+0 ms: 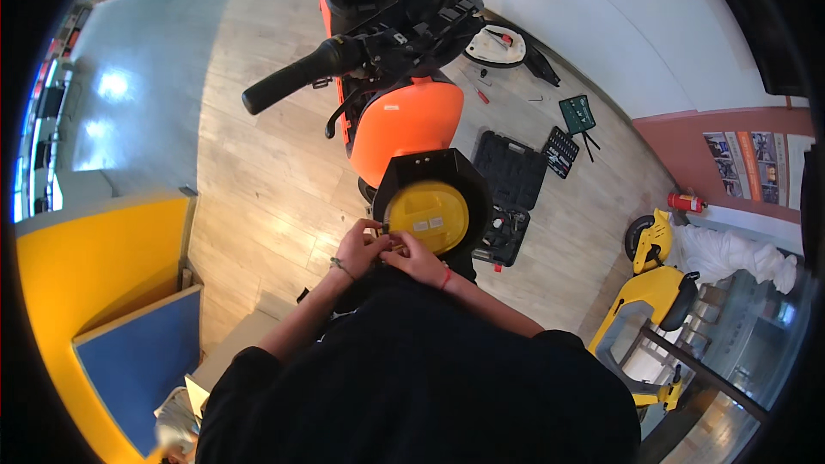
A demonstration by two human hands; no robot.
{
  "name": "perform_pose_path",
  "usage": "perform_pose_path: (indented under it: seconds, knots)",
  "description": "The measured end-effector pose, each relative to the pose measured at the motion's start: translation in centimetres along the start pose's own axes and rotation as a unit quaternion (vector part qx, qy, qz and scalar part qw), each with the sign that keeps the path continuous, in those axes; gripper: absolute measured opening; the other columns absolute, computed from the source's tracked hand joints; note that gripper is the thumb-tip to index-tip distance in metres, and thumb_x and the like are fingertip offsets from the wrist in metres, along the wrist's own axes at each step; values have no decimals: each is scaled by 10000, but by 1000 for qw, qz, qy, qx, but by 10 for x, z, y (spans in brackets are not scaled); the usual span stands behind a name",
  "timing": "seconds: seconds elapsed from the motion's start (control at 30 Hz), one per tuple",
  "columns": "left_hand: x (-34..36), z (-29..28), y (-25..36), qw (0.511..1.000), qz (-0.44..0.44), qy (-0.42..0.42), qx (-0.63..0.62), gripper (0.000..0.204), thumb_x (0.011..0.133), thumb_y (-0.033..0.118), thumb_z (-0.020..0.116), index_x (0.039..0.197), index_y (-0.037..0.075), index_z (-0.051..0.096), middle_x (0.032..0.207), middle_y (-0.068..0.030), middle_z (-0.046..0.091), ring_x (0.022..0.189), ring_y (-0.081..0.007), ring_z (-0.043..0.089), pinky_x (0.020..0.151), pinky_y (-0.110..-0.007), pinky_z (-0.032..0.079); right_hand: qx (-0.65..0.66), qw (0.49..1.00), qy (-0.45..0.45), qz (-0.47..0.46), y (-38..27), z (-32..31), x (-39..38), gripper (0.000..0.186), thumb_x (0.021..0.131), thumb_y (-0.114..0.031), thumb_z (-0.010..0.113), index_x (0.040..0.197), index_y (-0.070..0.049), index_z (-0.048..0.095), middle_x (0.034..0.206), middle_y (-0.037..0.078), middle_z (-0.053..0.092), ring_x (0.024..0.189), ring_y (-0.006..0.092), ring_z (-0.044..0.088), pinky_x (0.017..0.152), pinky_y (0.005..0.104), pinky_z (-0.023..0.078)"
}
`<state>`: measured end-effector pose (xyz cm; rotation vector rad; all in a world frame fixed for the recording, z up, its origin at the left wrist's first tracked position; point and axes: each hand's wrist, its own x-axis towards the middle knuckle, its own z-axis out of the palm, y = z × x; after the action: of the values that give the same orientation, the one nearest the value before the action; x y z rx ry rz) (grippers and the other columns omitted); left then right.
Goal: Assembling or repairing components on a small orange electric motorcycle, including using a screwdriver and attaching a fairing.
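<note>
My left hand [359, 246] and my right hand [418, 261] meet at the near left rim of a round yellow part [438, 199]. That part sits inside a black housing [478, 193] on an orange scooter [404, 125] and carries two small pale labels. A small dark piece [384, 228] shows at my left fingertips; its kind is too small to tell. My right fingers are bent and pinched close beside the left ones. Whatever they hold is hidden between the hands. The scooter's black handlebar grip [288, 83] points to the left beyond the housing.
Right of the scooter, an open black tool case [511, 174] lies on the floor, with a socket set [561, 152] and a red-handled tool [482, 96] farther off. A yellow scooter [644, 301] and a fire extinguisher [686, 202] stand at the right. Yellow panel [103, 258] at the left.
</note>
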<state>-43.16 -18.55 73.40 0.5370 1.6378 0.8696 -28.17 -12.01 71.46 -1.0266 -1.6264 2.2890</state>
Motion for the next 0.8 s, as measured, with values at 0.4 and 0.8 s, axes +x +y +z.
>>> perform_pose_path:
  seconds: [0.4, 0.8]
  knots:
    - [58, 60, 19, 988, 97, 21, 121, 311, 812, 237, 573, 1027, 12, 586, 882, -120, 635, 795, -187, 601, 708, -289, 471, -281, 942, 180, -13, 3, -54, 17, 221, 852, -226, 500, 968, -42, 538, 785, 196, 597, 744, 373, 575, 613, 407, 451]
    - [28, -29, -60, 969, 29, 130, 209, 291, 775, 169, 630, 1017, 23, 562, 813, -91, 615, 773, -163, 579, 709, -284, 451, -375, 876, 302, -40, 25, -68, 40, 231, 863, -263, 489, 994, -84, 553, 806, 145, 627, 722, 329, 597, 604, 427, 470]
